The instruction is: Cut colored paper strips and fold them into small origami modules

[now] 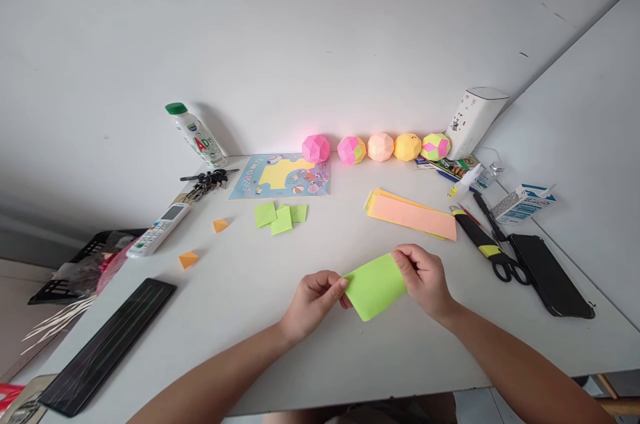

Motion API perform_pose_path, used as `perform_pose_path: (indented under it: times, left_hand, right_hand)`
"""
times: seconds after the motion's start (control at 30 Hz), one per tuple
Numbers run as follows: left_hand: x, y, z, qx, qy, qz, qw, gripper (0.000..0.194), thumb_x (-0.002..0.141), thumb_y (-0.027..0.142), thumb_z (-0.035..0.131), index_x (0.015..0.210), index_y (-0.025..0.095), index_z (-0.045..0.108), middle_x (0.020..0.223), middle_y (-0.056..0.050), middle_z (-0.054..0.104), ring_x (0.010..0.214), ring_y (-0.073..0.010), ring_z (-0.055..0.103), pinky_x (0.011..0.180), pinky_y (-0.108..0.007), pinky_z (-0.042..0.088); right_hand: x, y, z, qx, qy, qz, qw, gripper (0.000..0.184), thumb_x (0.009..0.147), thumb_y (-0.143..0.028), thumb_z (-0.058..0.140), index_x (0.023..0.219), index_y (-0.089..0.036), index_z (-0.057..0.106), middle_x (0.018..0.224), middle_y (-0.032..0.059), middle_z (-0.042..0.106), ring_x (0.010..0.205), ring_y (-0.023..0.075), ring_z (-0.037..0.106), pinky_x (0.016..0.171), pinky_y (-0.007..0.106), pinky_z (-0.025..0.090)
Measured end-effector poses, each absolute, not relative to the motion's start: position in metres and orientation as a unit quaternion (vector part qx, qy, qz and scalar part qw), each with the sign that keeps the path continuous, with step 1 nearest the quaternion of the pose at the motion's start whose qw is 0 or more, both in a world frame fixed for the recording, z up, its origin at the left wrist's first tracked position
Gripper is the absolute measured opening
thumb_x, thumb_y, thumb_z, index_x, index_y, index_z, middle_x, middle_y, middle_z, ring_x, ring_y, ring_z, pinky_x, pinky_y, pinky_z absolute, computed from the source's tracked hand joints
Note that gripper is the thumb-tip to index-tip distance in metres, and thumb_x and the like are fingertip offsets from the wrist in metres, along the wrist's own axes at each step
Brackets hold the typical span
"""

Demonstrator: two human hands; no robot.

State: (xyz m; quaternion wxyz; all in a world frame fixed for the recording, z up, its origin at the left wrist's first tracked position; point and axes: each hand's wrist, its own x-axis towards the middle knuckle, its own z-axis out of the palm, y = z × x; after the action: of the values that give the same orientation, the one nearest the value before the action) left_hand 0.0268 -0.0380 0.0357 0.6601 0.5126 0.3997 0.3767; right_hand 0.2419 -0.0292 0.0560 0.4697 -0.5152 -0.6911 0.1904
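A bright green sheet of paper [376, 292] is held above the front middle of the table, tilted, with its lower edge slightly curved. My left hand [316, 301] pinches its left corner between thumb and fingers. At the upper right corner, my right hand [424, 277] grips the same sheet, thumb on top. Several small green paper squares [281, 219] lie overlapping beyond my left hand. Beyond my right hand is a stack of paper strips [413, 214], peach on top, with orange, yellow and green edges showing beneath. Two small folded orange paper pieces [189, 259] rest farther left.
Several faceted paper balls [381, 147] line the wall behind a blue printed card [245, 185]. On the right lie scissors [487, 251], a black phone [547, 274] and a small carton [523, 203]. A bottle [197, 137], keys [213, 181], remote control [159, 231] and long black object [107, 347] are left.
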Motion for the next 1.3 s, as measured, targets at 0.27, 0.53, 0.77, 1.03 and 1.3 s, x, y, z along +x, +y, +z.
perform_pose_path:
  times: [0.27, 0.53, 0.77, 1.03, 1.3]
  left_hand:
    - [0.034, -0.043, 0.034, 0.509, 0.336, 0.304, 0.732, 0.029, 0.079, 0.040, 0.059, 0.075, 0.012, 0.068, 0.073, -0.006, 0.067, 0.071, -0.0168, 0.060, 0.072, -0.029, 0.046]
    - [0.032, -0.041, 0.034, 0.523, 0.368, 0.271, 0.720, 0.039, 0.077, 0.048, 0.058, 0.067, 0.011, 0.068, 0.064, -0.008, 0.068, 0.057, -0.0150, 0.060, 0.059, -0.026, 0.049]
    - [0.033, -0.044, 0.032, 0.556, 0.393, 0.256, 0.686, 0.051, 0.077, 0.055, 0.052, 0.051, 0.012, 0.061, 0.047, -0.007, 0.063, 0.041, -0.0115, 0.054, 0.046, -0.022, 0.045]
    - [0.032, -0.045, 0.044, 0.562, 0.360, 0.270, 0.694, 0.061, 0.084, 0.060, 0.034, 0.054, 0.016, 0.064, 0.059, -0.007, 0.065, 0.060, -0.0171, 0.060, 0.067, -0.028, 0.048]
    - [0.028, -0.042, 0.031, 0.531, 0.347, 0.335, 0.696, 0.054, 0.085, 0.057, 0.035, 0.082, 0.013, 0.066, 0.081, -0.009, 0.067, 0.079, -0.0215, 0.060, 0.074, -0.033, 0.047]
  right_hand:
    - [0.232, -0.039, 0.053, -0.498, -0.697, 0.163, 0.489, 0.017, 0.086, -0.020, 0.048, 0.071, -0.018, 0.054, 0.053, -0.0028, 0.050, 0.045, 0.0088, 0.041, 0.042, 0.019, 0.035]
    - [0.235, -0.033, 0.055, -0.504, -0.690, 0.167, 0.492, 0.017, 0.086, -0.021, 0.048, 0.071, -0.017, 0.055, 0.054, -0.0025, 0.052, 0.045, 0.0089, 0.042, 0.043, 0.019, 0.037]
    - [0.236, -0.034, 0.055, -0.524, -0.682, 0.171, 0.481, 0.020, 0.087, -0.026, 0.047, 0.071, -0.018, 0.055, 0.054, -0.0014, 0.052, 0.045, 0.0098, 0.042, 0.043, 0.021, 0.037]
    - [0.233, -0.036, 0.056, -0.513, -0.684, 0.181, 0.485, 0.019, 0.087, -0.026, 0.047, 0.071, -0.018, 0.054, 0.054, -0.0017, 0.052, 0.045, 0.0099, 0.042, 0.042, 0.021, 0.037]
    - [0.237, -0.033, 0.055, -0.543, -0.661, 0.188, 0.484, 0.021, 0.087, -0.029, 0.047, 0.070, -0.018, 0.055, 0.055, -0.0011, 0.052, 0.046, 0.0101, 0.043, 0.043, 0.021, 0.037]
